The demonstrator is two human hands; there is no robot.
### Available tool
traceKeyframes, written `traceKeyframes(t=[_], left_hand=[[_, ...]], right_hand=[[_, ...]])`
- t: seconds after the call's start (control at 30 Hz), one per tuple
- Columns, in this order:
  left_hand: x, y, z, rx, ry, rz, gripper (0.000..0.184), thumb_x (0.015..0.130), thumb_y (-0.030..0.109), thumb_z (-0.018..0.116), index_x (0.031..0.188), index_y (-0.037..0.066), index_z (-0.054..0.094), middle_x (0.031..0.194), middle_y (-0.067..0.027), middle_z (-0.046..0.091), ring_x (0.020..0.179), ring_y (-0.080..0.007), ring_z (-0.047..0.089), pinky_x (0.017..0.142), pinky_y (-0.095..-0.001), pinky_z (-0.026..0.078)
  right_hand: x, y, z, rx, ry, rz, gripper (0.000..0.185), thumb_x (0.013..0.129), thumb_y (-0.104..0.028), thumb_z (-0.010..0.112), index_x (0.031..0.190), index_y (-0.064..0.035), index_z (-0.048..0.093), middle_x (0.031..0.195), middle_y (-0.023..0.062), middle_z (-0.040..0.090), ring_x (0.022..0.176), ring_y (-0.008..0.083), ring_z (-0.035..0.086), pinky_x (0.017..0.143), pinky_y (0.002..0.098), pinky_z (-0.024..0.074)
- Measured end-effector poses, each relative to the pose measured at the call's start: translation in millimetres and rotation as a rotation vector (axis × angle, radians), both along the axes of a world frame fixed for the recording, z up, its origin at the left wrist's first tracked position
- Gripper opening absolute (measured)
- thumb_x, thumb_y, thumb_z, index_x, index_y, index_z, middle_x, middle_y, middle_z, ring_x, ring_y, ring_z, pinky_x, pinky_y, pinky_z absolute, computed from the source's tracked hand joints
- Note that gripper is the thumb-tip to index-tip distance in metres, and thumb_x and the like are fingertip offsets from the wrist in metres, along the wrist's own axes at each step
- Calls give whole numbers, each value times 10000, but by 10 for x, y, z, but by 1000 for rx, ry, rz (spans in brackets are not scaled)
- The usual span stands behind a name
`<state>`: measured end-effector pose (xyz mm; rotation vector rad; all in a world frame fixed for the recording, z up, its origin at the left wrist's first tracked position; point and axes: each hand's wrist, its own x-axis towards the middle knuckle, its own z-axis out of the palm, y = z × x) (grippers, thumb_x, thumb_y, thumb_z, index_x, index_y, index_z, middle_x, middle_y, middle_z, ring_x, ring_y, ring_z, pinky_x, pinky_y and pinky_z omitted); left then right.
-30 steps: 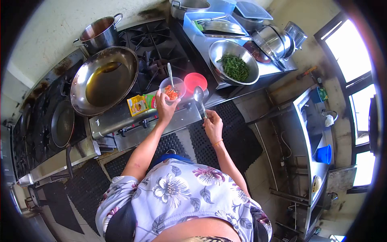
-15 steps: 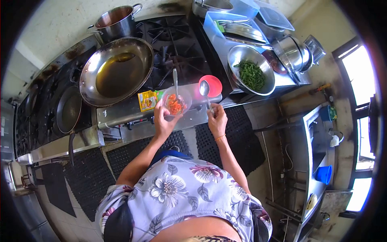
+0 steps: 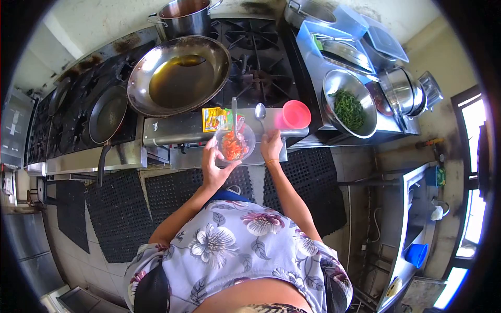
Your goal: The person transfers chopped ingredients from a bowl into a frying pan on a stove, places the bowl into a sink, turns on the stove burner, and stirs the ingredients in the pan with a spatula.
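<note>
My left hand [image 3: 215, 169] grips a clear plastic bowl [image 3: 252, 142] by its near left side. Inside the bowl lie chopped red tomatoes [image 3: 231, 148] and paler pink pieces, with a metal spoon [image 3: 234, 107] leaning in it, handle up. My right hand [image 3: 271, 148] is closed on the handle end of a second spoon [image 3: 260, 111], its bowl end pointing away from me over the steel ledge [image 3: 177, 131]. Whether this spoon touches the ledge I cannot tell. Right of it stands a pink cup [image 3: 296, 115]. Yellow and green seasoning packets [image 3: 213, 119] lie behind the plastic bowl.
A wide pan with dark yellow oil [image 3: 180, 83] sits on the stove, near a tall pot [image 3: 185, 23] and a smaller frying pan [image 3: 108, 116]. To the right, a steel bowl [image 3: 372, 117] holds chopped greens [image 3: 348, 109]. Behind it stands a blue bin [image 3: 308, 39] with utensils.
The view has shifted, so the stove sits farther right. My right hand's spoon has moved left, away from the pink cup. My left hand has brought the bowl slightly nearer me.
</note>
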<state>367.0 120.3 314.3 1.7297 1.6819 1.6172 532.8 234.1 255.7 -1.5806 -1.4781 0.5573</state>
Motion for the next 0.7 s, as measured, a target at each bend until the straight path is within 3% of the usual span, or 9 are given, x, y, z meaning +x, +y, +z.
traceKeyframes(t=[0.1, 0.13, 0.2, 0.3, 0.5, 0.6, 0.7], left_hand=[[-18, -21, 37, 29, 105, 17, 597, 574, 151, 804, 1031, -1, 451, 1213, -174, 444, 668, -102, 467, 651, -246, 457], [-14, -32, 57, 18, 102, 20, 598, 574, 153, 804, 1031, 0, 451, 1209, -175, 447, 690, -110, 480, 656, -248, 458], [-16, -40, 109, 57, 106, 16, 571, 571, 158, 806, 990, -1, 453, 1210, -177, 441, 817, -155, 520, 685, -265, 461], [27, -82, 111, -15, -89, -5, 455, 552, 167, 814, 753, 48, 424, 1193, -249, 430, 1102, -349, 455, 910, -403, 373], [11, -96, 109, -7, -66, -21, 481, 545, 175, 822, 789, 42, 430, 1191, -249, 431, 1096, -346, 459, 901, -400, 380], [8, -111, 137, -26, -24, -11, 447, 588, 168, 803, 811, 24, 443, 1223, -186, 422, 1082, -251, 478, 830, -325, 451], [1, -85, 154, 21, -9, -33, 426, 593, 162, 798, 756, 37, 425, 1220, -199, 420, 1098, -271, 468, 877, -354, 434]], right_hand=[[-10, 20, -99, 32, -45, 16, 285, 721, -101, 566, 956, -8, 434, 735, 187, 585, 697, 375, 583, 626, 430, 453], [-8, 35, -145, 51, -41, 19, 296, 720, -104, 566, 962, -7, 425, 739, 190, 586, 699, 381, 581, 630, 434, 452], [-10, 58, -192, 88, -34, 25, 318, 720, -108, 566, 974, -5, 405, 747, 195, 587, 702, 394, 576, 637, 443, 449], [-4, 62, -153, -10, -22, 41, 316, 699, -18, 537, 959, 9, 360, 789, 218, 548, 737, 411, 550, 653, 444, 431], [-27, 17, -34, -12, -17, 56, 345, 705, -48, 571, 959, 0, 345, 813, 218, 534, 775, 413, 537, 680, 456, 417], [-31, 9, -49, -1, -65, 33, 367, 706, -83, 594, 960, -3, 342, 857, 226, 530, 813, 409, 530, 706, 454, 415], [-15, 14, -37, -62, -76, 33, 387, 702, -113, 608, 962, -5, 342, 882, 228, 524, 824, 407, 527, 717, 449, 419]])
